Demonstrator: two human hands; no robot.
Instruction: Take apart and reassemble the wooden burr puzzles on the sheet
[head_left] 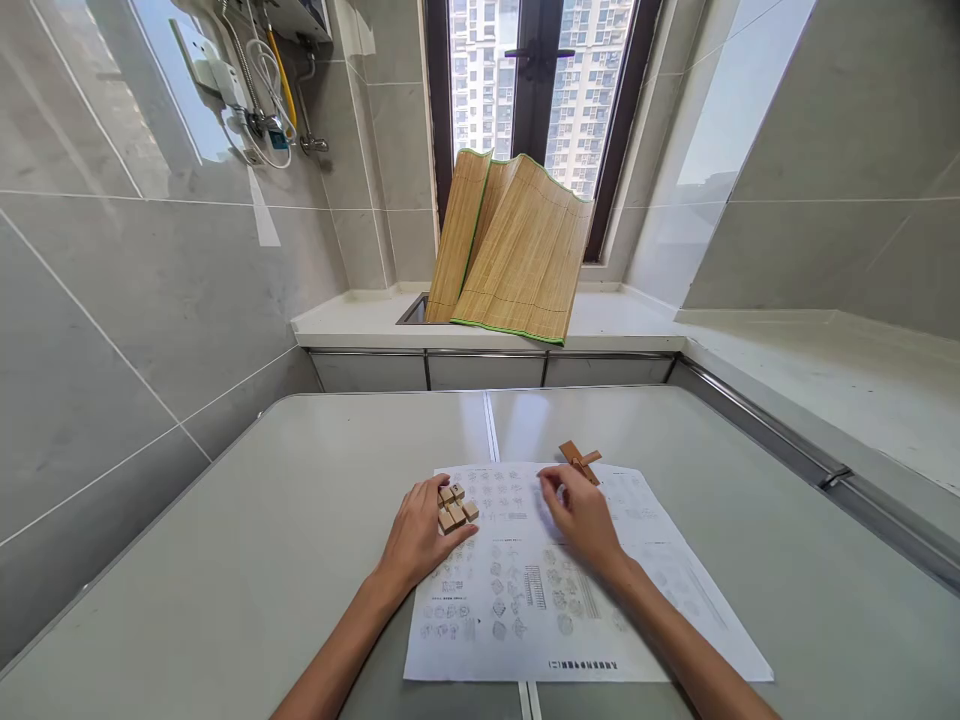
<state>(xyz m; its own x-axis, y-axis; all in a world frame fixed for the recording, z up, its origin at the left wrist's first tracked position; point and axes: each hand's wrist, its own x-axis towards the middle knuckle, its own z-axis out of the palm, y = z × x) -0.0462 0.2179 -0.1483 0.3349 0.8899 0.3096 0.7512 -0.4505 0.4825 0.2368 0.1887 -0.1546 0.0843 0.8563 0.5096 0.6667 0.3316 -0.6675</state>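
Note:
My left hand (422, 528) rests on the left part of a printed sheet (517, 560), curled around a cluster of small pale wooden blocks (454, 512). Its thumb lies along their near side and its fingers along the far side, and a dark mark shows on one block. Over the sheet's upper middle, my right hand (586, 515) has its fingers curled in toward the thumb. Whether anything small sits between those fingertips is hidden. Just beyond that hand, a brown wooden cross-shaped piece (579, 460) lies at the sheet's far edge, partly covered by the knuckles.
Under the sheet is a pale, glossy table (315, 520) with a seam down its middle. A folded bamboo mat (525, 255) leans on the white ledge (360, 320) before the window. Tiled walls flank both sides; cables and pipes (262, 90) hang at upper left.

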